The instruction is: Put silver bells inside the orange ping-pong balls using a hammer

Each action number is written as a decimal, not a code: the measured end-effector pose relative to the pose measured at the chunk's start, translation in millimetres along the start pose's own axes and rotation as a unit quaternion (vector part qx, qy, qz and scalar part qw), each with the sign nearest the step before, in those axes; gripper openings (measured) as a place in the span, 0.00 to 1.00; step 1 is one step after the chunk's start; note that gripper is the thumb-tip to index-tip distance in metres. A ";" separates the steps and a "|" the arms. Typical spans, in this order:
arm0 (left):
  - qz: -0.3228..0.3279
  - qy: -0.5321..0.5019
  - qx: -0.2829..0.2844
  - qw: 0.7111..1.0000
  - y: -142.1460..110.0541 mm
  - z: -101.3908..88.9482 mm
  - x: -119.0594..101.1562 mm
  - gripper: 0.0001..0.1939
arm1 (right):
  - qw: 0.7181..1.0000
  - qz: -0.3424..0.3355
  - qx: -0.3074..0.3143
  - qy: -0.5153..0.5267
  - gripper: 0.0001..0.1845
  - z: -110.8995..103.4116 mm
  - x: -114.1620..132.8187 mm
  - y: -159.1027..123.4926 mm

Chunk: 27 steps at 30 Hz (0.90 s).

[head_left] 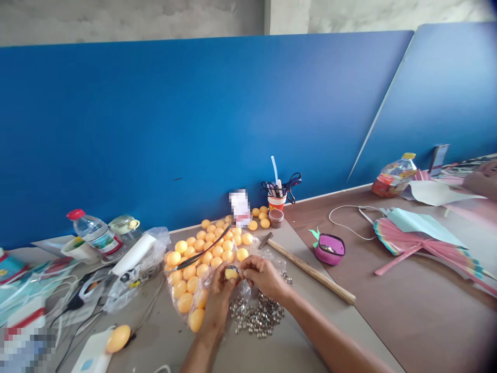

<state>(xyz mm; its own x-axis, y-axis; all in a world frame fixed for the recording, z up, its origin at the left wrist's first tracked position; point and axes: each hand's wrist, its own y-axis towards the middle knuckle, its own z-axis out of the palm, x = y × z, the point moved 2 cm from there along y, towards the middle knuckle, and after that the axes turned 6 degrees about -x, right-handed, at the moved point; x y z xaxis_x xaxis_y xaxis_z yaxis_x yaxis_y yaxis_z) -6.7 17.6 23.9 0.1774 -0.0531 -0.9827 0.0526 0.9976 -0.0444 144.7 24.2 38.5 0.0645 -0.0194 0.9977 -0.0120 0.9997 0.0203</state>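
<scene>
My left hand (218,296) is curled round a small orange ball (232,273) whose edge looks dark and shiny. Close to the ball's right side, my right hand (268,278) has its thumb and fingertips pinched together; whatever they hold is too small to make out. Just below both hands lies a scattered heap of shiny silver studs or beads (261,317), partly on clear plastic. Behind and left of the hands, many orange balls (192,272) lie in a clear plastic bag. A black strap (202,249) rests across them.
A wooden-handled hammer (310,269) lies right of the heap. Beyond it are a purple pouch (330,249) and a pink fan-shaped item (421,246). A cup of tools (277,201) stands by the blue partition (194,129). Bottles (97,235), cables and bags crowd the left. Another person's hand (481,178) shows far right.
</scene>
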 end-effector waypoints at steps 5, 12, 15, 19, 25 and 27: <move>0.007 0.023 -0.007 1.000 1.1 0.0 -0.2 0.26 | 0.999 0.030 0.022 0.031 0.04 2.9 -1.1 0.3; 0.024 0.081 -0.021 0.996 1.9 -3.3 -1.2 0.29 | 0.998 0.052 0.010 0.040 0.03 4.5 7.5 -4.1; 0.019 0.084 -0.014 0.996 2.0 -4.1 0.6 0.28 | 0.995 0.075 0.021 0.059 0.02 4.9 7.5 -5.4; 0.010 0.040 -0.009 0.999 2.2 -3.5 4.2 0.28 | 0.994 0.087 0.016 0.066 0.03 4.5 2.5 -4.1; -0.001 0.006 -0.005 1.000 1.1 -0.6 3.7 0.26 | 0.994 0.093 0.006 0.053 0.04 4.0 -3.5 -2.2; 0.005 0.013 -0.002 1.000 1.2 0.0 3.5 0.25 | 0.996 0.084 0.004 0.038 0.03 3.8 -3.6 -2.3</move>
<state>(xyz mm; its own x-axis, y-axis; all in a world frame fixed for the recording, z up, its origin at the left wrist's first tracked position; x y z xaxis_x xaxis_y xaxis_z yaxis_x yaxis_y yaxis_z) -6.1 18.6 20.5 0.1524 -0.0412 -0.9875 0.0463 0.9983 -0.0345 140.7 21.9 35.2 0.1367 0.1497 0.9792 -0.0362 0.9886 -0.1460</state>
